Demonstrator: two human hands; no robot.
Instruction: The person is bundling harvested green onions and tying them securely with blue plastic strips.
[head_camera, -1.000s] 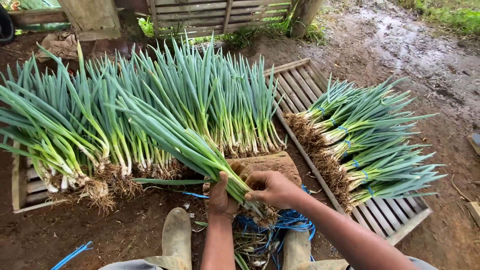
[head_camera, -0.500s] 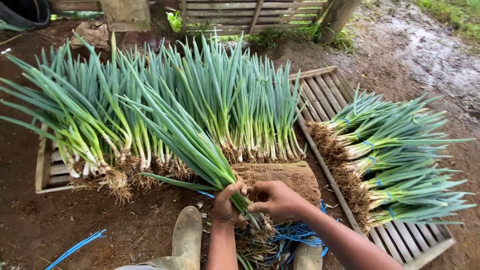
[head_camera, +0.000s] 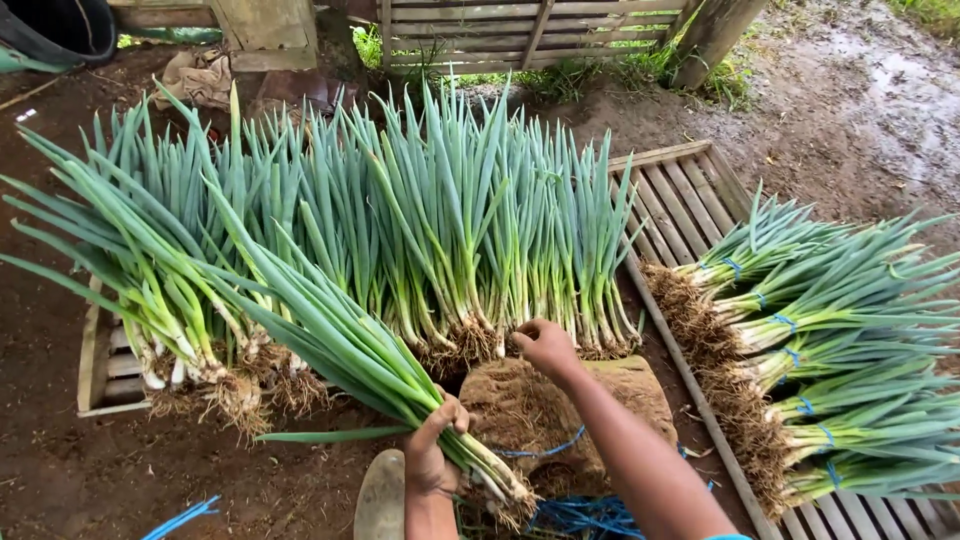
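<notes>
**Gripping one bunch of green onions while the other hand is reaching into the pile**

Clutching a bunch of green onions (head_camera: 350, 345) near its white stalks, the left hand (head_camera: 432, 462) is keeping a fully closed grip, fingers wrapped around the stems just above the muddy roots. The long green leaves are fanning away from that grip, up and to the left, while the roots are hanging just below and to the right of it, over a tangle of blue string (head_camera: 580, 515).

The right hand (head_camera: 545, 345) is stretching forward and up from the left grip, its fingers curling at the root ends of the big pile of green onions (head_camera: 450, 230). Whether that grip is actually pinching a stalk or only touching the roots, I cannot tell from here; the fingers are bent and partly hidden.

Between the two hands a soil-caked mound (head_camera: 530, 405) is sitting with a strand of blue string across it. Just left of the left grip, a rubber boot (head_camera: 382, 497) is showing at the bottom edge. Well off to the right of both hands, tied bundles of green onions (head_camera: 830, 350) are lying on a slatted wooden pallet (head_camera: 690, 190), each bound with a blue band. Muddy ground is surrounding everything.
</notes>
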